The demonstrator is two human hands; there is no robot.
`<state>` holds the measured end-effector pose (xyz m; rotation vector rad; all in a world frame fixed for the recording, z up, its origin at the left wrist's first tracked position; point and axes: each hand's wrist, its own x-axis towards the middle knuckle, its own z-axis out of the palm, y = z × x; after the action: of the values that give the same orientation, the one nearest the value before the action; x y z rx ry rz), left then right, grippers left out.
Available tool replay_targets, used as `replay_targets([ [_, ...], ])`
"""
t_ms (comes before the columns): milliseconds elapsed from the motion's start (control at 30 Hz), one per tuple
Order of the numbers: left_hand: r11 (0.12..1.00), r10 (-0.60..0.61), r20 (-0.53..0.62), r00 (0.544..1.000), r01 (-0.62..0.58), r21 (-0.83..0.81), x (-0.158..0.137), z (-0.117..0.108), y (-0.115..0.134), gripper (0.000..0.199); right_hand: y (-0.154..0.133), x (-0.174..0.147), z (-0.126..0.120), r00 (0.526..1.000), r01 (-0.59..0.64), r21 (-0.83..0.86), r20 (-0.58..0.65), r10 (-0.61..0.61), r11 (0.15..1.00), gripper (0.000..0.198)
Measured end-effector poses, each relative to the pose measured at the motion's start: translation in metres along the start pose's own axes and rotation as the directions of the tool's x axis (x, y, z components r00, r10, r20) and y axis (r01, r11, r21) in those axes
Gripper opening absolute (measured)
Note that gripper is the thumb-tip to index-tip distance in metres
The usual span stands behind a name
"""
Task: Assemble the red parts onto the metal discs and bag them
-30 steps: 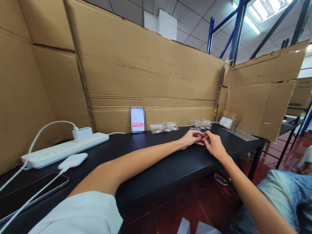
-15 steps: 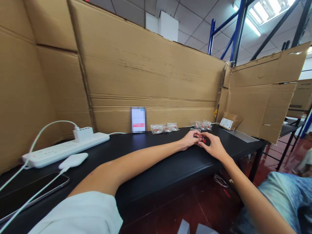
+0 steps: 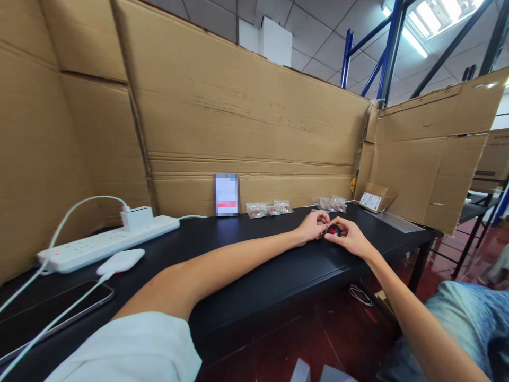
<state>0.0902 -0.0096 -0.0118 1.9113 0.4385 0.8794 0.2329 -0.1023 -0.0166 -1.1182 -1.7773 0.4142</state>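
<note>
My right hand (image 3: 353, 237) grips a small round black piece with a red centre (image 3: 333, 230) between thumb and fingers, its face tilted toward me. Close against its left side is my left hand (image 3: 312, 227), fingers curled together; what they pinch, if anything, is too small to make out. Both hands are just above the black table (image 3: 254, 276). Beyond them lie small clear plastic bags with red bits inside (image 3: 331, 203). More such bags (image 3: 269, 209) lie to the left, along the cardboard wall.
A lit phone (image 3: 226, 195) leans on the cardboard wall (image 3: 246, 122). At left are a white power strip (image 3: 107, 245), a white charging pad (image 3: 121, 261), cables and a dark tablet (image 3: 51, 310). A labelled cardboard packet (image 3: 377, 198) sits at the right back.
The round black piece has turned in my right hand, so its dark face with the red centre now shows. My left fingers have drawn slightly apart from my right hand.
</note>
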Motion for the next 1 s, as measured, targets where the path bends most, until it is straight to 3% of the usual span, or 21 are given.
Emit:
replay_targets([
  [133,0.950,0.128,-0.209,0.970,-0.060,0.306,0.000,-0.004,0.003,0.007,0.008,0.001,-0.001,0.997,-0.071,0.144,-0.021,0.074,0.987,0.026],
  [267,0.788,0.131,-0.419,0.899,0.162,0.594,-0.002,-0.009,0.006,0.017,0.015,0.000,-0.004,0.971,-0.147,0.147,-0.166,0.171,0.978,0.027],
  [400,0.569,-0.030,-0.359,0.933,0.312,0.761,-0.002,-0.007,0.005,0.018,0.020,-0.001,-0.005,0.909,-0.226,0.194,-0.311,0.279,0.955,0.029],
  [500,0.507,-0.087,-0.291,0.953,0.294,0.810,-0.001,-0.006,0.003,0.022,0.025,0.001,-0.006,0.876,-0.238,0.214,-0.375,0.305,0.947,0.028],
  [667,0.603,-0.071,-0.237,0.969,0.231,0.764,-0.001,-0.009,0.000,0.019,0.032,0.003,-0.006,0.854,-0.257,0.214,-0.407,0.325,0.943,0.035],
  [800,0.705,0.023,-0.200,0.980,0.125,0.698,0.000,-0.011,-0.001,0.014,0.030,0.003,-0.006,0.841,-0.264,0.170,-0.442,0.313,0.949,0.034],
  [900,0.767,0.125,-0.178,0.976,0.019,0.642,0.001,-0.010,-0.002,0.011,0.020,0.000,-0.007,0.850,-0.273,0.078,-0.448,0.278,0.959,0.034],
  [1000,0.860,0.126,-0.201,0.972,-0.006,0.510,0.002,-0.009,-0.003,0.011,0.006,-0.002,-0.005,0.874,-0.236,-0.127,-0.461,0.154,0.963,0.035],
])
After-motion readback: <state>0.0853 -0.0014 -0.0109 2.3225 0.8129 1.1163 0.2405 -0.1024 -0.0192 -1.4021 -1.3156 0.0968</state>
